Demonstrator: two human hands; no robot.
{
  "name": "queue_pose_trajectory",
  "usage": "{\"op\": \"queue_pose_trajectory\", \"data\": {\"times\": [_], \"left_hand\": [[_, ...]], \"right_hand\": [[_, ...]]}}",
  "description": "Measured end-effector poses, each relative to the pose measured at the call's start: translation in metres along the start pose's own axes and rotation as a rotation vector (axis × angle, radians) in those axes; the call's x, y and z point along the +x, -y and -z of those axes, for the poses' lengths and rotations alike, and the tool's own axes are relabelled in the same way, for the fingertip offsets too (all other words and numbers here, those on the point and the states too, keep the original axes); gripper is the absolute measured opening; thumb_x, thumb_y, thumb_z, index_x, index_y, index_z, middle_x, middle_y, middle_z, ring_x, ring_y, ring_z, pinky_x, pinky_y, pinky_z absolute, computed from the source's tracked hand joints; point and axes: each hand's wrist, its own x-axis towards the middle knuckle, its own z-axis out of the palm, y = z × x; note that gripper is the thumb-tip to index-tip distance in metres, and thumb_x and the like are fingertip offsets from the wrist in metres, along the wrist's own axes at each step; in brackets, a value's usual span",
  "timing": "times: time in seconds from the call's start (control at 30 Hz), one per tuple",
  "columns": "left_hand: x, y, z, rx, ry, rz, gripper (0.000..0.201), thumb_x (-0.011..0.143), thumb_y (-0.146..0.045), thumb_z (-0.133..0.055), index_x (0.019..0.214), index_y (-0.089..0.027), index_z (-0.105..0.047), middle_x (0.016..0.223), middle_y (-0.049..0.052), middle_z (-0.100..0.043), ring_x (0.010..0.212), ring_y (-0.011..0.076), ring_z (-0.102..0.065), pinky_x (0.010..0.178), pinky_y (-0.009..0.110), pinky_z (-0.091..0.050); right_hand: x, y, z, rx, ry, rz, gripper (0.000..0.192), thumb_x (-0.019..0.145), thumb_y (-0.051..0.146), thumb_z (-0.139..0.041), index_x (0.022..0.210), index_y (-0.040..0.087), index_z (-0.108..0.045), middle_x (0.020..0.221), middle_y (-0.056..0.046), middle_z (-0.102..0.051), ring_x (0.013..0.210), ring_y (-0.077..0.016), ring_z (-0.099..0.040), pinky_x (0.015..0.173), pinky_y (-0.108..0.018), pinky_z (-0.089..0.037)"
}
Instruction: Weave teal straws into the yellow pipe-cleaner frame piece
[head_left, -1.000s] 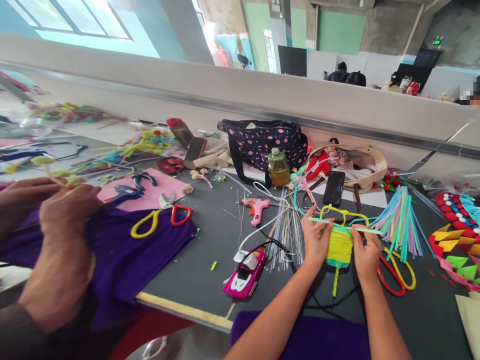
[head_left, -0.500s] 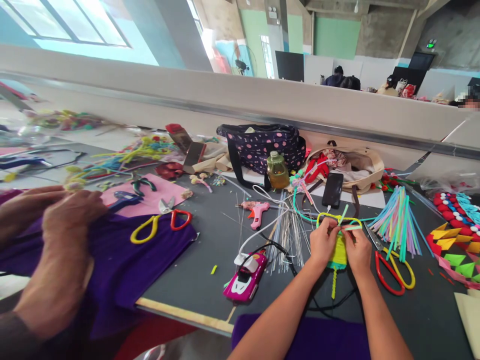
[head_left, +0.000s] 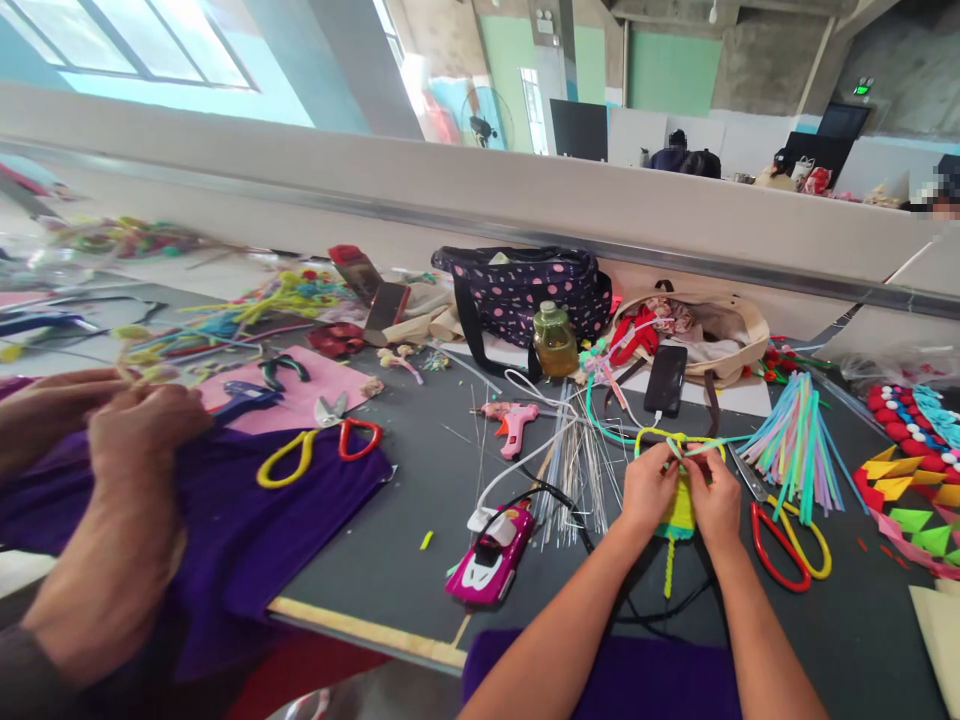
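We find the left hand (head_left: pixel 651 489) and the right hand (head_left: pixel 715 498) pressed close together, fingertips pinched on the pale green pipe cleaner (head_left: pixel 694 449) where it crosses the top of the yellow woven piece (head_left: pixel 682 508); both hands grasp it, and the piece sits between them just above the dark table (head_left: pixel 420 480), its twisted yellow tail (head_left: pixel 667 575) hanging toward us. We judge the step in hand to be a twisting or tying-off of the green stem at the upper edge of the weave, beside the yellow loop (head_left: pixel 679 437) that rises behind the fingers (how many turns are made, we cannot tell, the knuckles cover them). The next move, in our judgement, calls for a firm pinch by one hand while the other draws the loose end through. Room is tight: the red and yellow scissors (head_left: pixel 789 543) lie just right of the right hand, the bundle of thin wires (head_left: pixel 574 465) just left of the left hand, the fan of pastel stems (head_left: pixel 796 445) near beyond. A black cable (head_left: pixel 667 610) runs under the wrists. The table's near edge (head_left: pixel 367 628) lies toward us, and a co-worker's hands (head_left: pixel 112 420) work well apart on the purple cloth (head_left: pixel 247 520).
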Motion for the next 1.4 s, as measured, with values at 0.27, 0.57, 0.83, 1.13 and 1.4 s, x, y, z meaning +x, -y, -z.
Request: {"op": "queue_pose_trajectory", "data": {"times": [0.27, 0.57, 0.83, 1.13, 1.4], "left_hand": [[-0.002, -0.004, 0.001, -0.110, -0.008, -0.104, 0.023, 0.082, -0.014, -0.052, 0.092, -0.022, -0.071, 0.095, 0.007, -0.073, 0.088, 0.0202, -0.067, 0.080, 0.032, -0.051], [0.001, 0.005, 0.004, -0.078, -0.174, 0.121, 0.019, 0.087, -0.027, -0.054, 0.080, -0.024, -0.072, 0.089, 0.004, -0.073, 0.090, 0.0218, -0.063, 0.082, 0.036, -0.047], [0.004, 0.016, 0.004, -0.084, -0.410, 0.085, 0.014, 0.084, -0.028, -0.060, 0.078, -0.022, -0.070, 0.096, 0.006, -0.066, 0.101, 0.0232, -0.055, 0.092, 0.041, -0.041], [0.006, 0.010, 0.006, -0.305, -0.529, 0.136, 0.019, 0.084, -0.033, -0.059, 0.084, -0.020, -0.073, 0.107, 0.010, -0.063, 0.111, 0.0243, -0.053, 0.093, 0.040, -0.044], [0.003, 0.003, 0.007, -0.419, -0.479, 0.130, 0.023, 0.086, -0.037, -0.056, 0.089, -0.021, -0.072, 0.102, 0.009, -0.067, 0.112, 0.0247, -0.055, 0.095, 0.041, -0.043]], "right_hand": [[0.000, -0.002, 0.001, -0.001, -0.026, 0.007, 0.028, 0.089, 0.041, -0.051, 0.097, 0.022, -0.069, 0.098, -0.006, -0.072, 0.090, -0.0204, -0.066, 0.082, -0.031, -0.047], [-0.001, -0.013, -0.001, 0.156, -0.044, -0.225, 0.040, 0.083, 0.056, -0.054, 0.086, 0.019, -0.069, 0.081, -0.007, -0.071, 0.074, -0.0210, -0.065, 0.070, -0.030, -0.048], [0.000, -0.016, -0.008, 0.410, -0.127, -0.386, 0.044, 0.075, 0.060, -0.062, 0.084, 0.017, -0.064, 0.071, -0.005, -0.066, 0.064, -0.0193, -0.061, 0.060, -0.030, -0.048], [0.001, -0.021, -0.009, 0.470, -0.229, -0.412, 0.040, 0.074, 0.055, -0.065, 0.084, 0.016, -0.063, 0.068, -0.002, -0.063, 0.062, -0.0162, -0.057, 0.057, -0.027, -0.043], [0.003, -0.022, -0.007, 0.498, -0.342, -0.432, 0.036, 0.072, 0.051, -0.067, 0.082, 0.016, -0.062, 0.063, 0.000, -0.060, 0.055, -0.0132, -0.052, 0.052, -0.025, -0.040]]}}
